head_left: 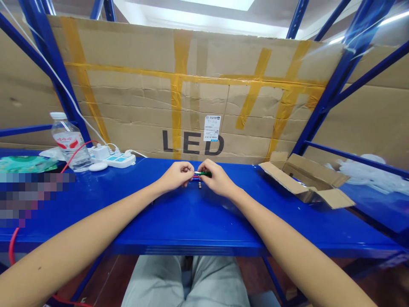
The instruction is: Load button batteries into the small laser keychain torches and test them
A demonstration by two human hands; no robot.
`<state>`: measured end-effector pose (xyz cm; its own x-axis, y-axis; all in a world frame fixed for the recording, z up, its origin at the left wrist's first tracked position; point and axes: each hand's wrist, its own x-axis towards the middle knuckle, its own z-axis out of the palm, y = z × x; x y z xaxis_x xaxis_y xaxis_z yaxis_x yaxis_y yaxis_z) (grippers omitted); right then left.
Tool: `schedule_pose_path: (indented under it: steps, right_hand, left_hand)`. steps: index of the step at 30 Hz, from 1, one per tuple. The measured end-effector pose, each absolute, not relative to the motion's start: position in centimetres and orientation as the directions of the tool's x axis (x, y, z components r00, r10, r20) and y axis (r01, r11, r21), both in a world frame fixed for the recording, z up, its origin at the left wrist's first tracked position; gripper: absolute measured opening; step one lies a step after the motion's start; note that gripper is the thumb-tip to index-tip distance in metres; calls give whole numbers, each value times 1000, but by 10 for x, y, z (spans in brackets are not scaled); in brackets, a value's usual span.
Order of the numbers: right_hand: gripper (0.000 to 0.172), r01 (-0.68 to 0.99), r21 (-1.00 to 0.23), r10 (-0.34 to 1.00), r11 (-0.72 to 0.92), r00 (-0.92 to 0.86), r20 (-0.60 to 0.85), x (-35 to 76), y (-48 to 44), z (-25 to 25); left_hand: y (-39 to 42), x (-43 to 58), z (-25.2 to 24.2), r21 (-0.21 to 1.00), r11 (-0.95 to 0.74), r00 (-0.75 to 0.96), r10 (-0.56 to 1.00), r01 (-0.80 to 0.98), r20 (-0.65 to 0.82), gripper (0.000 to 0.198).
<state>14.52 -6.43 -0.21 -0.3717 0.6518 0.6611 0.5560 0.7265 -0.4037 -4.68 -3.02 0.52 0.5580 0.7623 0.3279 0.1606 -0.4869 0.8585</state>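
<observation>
Near the middle of the blue table my left hand (176, 175) and my right hand (217, 177) meet, both with fingers closed. Between them they hold a slim green pen-shaped tube (206, 173) with a silvery end. My left fingertips pinch the silvery end, while my right fingers grip the green part. Just beneath it, a blue and red slim piece (195, 179) shows between the hands; whether it is touched I cannot tell. A short row of tiny round silvery-dark pieces (200, 185) lies on the table right below the hands.
An open cardboard box (303, 177) stands at the right. Along the left are a clear water bottle (70, 143), a white power strip (119, 159), a white rounded object (98, 166) and a red cable (13, 247). A large cardboard sheet (137, 106) closes off the back.
</observation>
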Motion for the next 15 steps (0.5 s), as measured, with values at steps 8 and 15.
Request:
schedule_pose_path:
  steps: [8,15]
  right_hand:
    - [9,513,-453,672,729,-409,618,146,-68,0]
    - [21,556,-371,645,744,-448,619,144,-67,0]
  left_hand:
    - [-30,-50,4,861,-487,586,744,147,321,9]
    - [-36,-49,6,836,-520,587,737,175,335,12]
